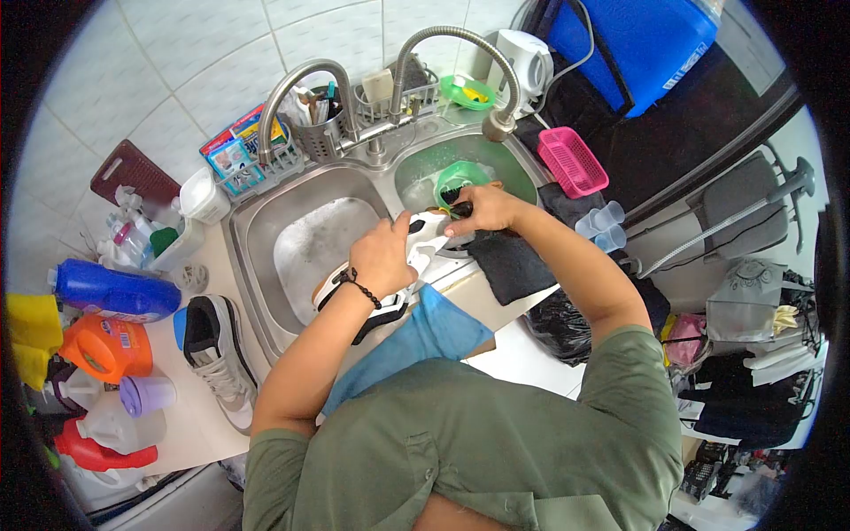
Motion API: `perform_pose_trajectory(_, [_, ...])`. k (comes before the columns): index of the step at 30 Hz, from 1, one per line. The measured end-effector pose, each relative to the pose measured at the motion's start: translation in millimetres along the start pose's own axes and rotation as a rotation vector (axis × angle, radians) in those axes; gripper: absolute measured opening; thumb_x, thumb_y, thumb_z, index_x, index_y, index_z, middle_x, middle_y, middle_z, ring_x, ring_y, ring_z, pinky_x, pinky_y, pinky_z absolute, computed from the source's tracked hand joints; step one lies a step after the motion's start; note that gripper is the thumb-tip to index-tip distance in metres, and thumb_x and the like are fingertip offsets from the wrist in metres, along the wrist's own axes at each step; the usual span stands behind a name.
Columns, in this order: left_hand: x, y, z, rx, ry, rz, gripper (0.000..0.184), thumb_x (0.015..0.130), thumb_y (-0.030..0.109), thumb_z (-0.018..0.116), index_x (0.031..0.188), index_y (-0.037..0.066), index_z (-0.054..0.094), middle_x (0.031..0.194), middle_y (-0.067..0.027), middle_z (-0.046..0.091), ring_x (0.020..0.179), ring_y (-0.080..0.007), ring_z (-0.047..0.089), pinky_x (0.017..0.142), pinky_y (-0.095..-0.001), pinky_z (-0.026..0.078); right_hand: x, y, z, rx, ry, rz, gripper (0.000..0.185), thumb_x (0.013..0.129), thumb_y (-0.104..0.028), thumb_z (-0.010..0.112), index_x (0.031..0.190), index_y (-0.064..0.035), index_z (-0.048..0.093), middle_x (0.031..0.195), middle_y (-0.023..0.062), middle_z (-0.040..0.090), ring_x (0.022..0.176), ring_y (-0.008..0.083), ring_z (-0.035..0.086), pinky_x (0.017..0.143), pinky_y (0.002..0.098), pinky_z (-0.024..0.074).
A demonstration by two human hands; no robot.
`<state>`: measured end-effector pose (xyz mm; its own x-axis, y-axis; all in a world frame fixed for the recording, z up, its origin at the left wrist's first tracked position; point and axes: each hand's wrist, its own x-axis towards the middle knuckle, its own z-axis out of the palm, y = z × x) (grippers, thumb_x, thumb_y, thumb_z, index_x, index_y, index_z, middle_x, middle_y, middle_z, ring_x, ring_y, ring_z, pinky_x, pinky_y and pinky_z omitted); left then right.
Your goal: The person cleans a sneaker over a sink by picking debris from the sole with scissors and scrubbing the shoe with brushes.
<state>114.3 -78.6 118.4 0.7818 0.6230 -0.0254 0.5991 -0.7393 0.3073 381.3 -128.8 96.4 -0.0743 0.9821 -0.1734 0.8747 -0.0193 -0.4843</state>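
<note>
My left hand (382, 255) is wrapped round a white and black sneaker (430, 232), held tilted over the front of the sink. My right hand (487, 211) closes on a small black brush (461, 209) near the sneaker's end; its bristles point up and left. Part of the shoe is hidden behind my left hand and forearm. Suds float in the left basin (341, 181). In the right basin (522, 173) sits a green bowl (459, 174). A second sneaker (219, 363) lies on the counter to the left.
Two curved faucets (416, 44) rise behind the basins. A blue bottle (115, 290) and an orange jug (106, 347) crowd the left counter. On the right are a pink basket (571, 161), plastic cups (604, 221) and a black cloth (509, 265). A blue cloth (425, 332) hangs at the front edge.
</note>
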Motion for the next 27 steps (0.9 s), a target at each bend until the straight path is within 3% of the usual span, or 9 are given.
perform_pose_trajectory(1, [0.1,0.0,0.4,0.0,0.003,0.003,0.085,0.064,0.023,0.081,0.14,0.011,0.046,0.107,-0.018,0.062,0.094,-0.0345,0.067,0.079,-0.0436,0.057,1.3,1.3,2.5,-0.016,0.052,-0.022,0.088,0.064,-0.073,0.075,0.102,0.0059,0.072,0.094,0.0279,0.07,0.091,0.0405,0.069,0.084,0.0446,0.053])
perform_pose_trajectory(7, [-2.0,0.1,-0.9,-0.015,0.025,0.005,0.084,0.064,0.024,0.081,0.14,0.011,0.047,0.108,-0.0175,0.062,0.096,-0.0342,0.067,0.08,-0.043,0.057,1.1,-29.4,-22.1,0.002,-0.132,-0.033,0.082,0.064,-0.072,0.076,0.095,0.0036,0.074,0.098,0.0276,0.069,0.092,0.0407,0.068,0.082,0.0446,0.0529])
perform_pose_trajectory(13, [-1.9,3.5,-3.7,0.002,0.0,-0.021,0.081,0.065,0.024,0.08,0.139,0.011,0.048,0.108,-0.0171,0.062,0.097,-0.0341,0.067,0.081,-0.0432,0.056,2.9,-30.9,-16.8,-0.063,0.002,-0.073,0.079,0.066,-0.072,0.075,0.096,0.0018,0.075,0.092,0.0259,0.068,0.089,0.0412,0.067,0.079,0.0455,0.0525])
perform_pose_trajectory(19, [-2.9,2.3,-3.3,-0.015,0.021,-0.006,0.081,0.065,0.024,0.08,0.138,0.011,0.048,0.107,-0.0177,0.063,0.097,-0.034,0.067,0.08,-0.043,0.057,6.8,-27.0,-14.7,-0.088,-0.05,-0.118,0.077,0.068,-0.07,0.075,0.095,0.0022,0.075,0.093,0.0248,0.068,0.089,0.0415,0.067,0.08,0.0462,0.0526])
perform_pose_trajectory(22, [-2.9,1.8,-0.6,0.008,0.057,0.008,0.076,0.064,0.024,0.081,0.131,0.007,0.051,0.105,-0.0162,0.064,0.094,-0.0328,0.069,0.078,-0.042,0.058,3.8,-34.0,-17.6,-0.098,0.016,-0.07,0.073,0.069,-0.067,0.075,0.09,0.0023,0.074,0.087,0.0238,0.067,0.084,0.0416,0.066,0.076,0.0466,0.0519])
perform_pose_trajectory(25, [0.4,1.8,5.6,-0.008,0.07,-0.05,0.068,0.062,0.024,0.082,0.121,0.005,0.053,0.103,-0.0141,0.066,0.092,-0.0309,0.07,0.076,-0.0412,0.059,21.8,-61.2,-47.5,0.015,0.055,-0.116,0.066,0.073,-0.063,0.074,0.088,0.0016,0.072,0.087,0.0215,0.065,0.084,0.04,0.064,0.077,0.0455,0.0498])
perform_pose_trajectory(26, [1.5,0.7,4.7,-0.051,0.01,-0.054,0.074,0.062,0.023,0.081,0.124,0.0,0.049,0.105,-0.0198,0.066,0.094,-0.0366,0.069,0.08,-0.0443,0.058,32.8,-73.1,-47.1,0.035,0.269,-0.271,0.049,0.08,-0.045,0.072,0.088,0.0024,0.065,0.091,0.0182,0.06,0.082,0.0347,0.06,0.078,0.0422,0.0485])
perform_pose_trajectory(27, [1.7,2.6,2.9,-0.032,0.0,-0.071,0.068,0.062,0.022,0.081,0.12,0.001,0.05,0.106,-0.0204,0.066,0.093,-0.0372,0.069,0.079,-0.0443,0.058,42.0,-100.5,-59.4,0.145,0.248,-0.347,0.041,0.081,-0.037,0.071,0.096,0.0006,0.063,0.093,0.0165,0.06,0.085,0.031,0.06,0.08,0.0395,0.0487])
